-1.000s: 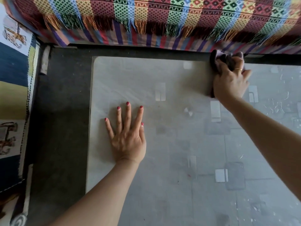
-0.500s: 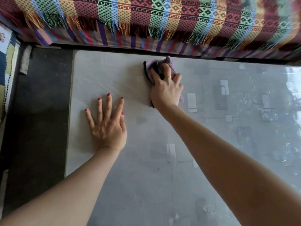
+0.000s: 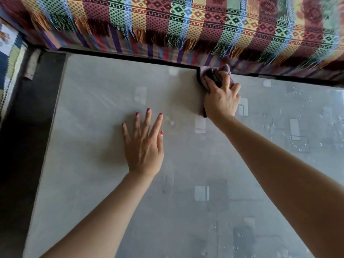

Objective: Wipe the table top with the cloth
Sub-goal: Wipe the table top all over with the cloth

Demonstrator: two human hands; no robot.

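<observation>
A purple cloth [image 3: 212, 74] is bunched under the right hand [image 3: 221, 101] at the far edge of the tabletop [image 3: 93, 164], right of the middle. The cloth is grasped by curled fingers [image 3: 209, 79] that dig into its folds, and it is pressed flat onto the pale grey surface. A narrow strip of the cloth is seen along the left side of the hand, and a little of it shows past the hand on the right. A thin ring [image 3: 226, 85] is worn on one finger of that hand. The right forearm is stretched in from the near right corner of the view.

The left hand [image 3: 144, 146] is laid flat on the tabletop, palm down, fingers straight and spread, nothing held in it. It is placed nearer and to the left of the cloth, well apart from it. Red polish is seen on its nails.

The tabletop is glossy, and pale rectangular reflections are scattered over it, brighter toward the right, where small white specks and scratches are visible. Its left edge is bordered by a dark floor [image 3: 24, 146]. Beyond the far edge, a fringed woven throw [image 3: 186, 25] in bands of red, green, yellow and blue is draped over a piece of furniture, above a striped fabric [image 3: 158, 53]. At the far left a patterned blue and yellow textile [image 3: 9, 62] is partly seen
</observation>
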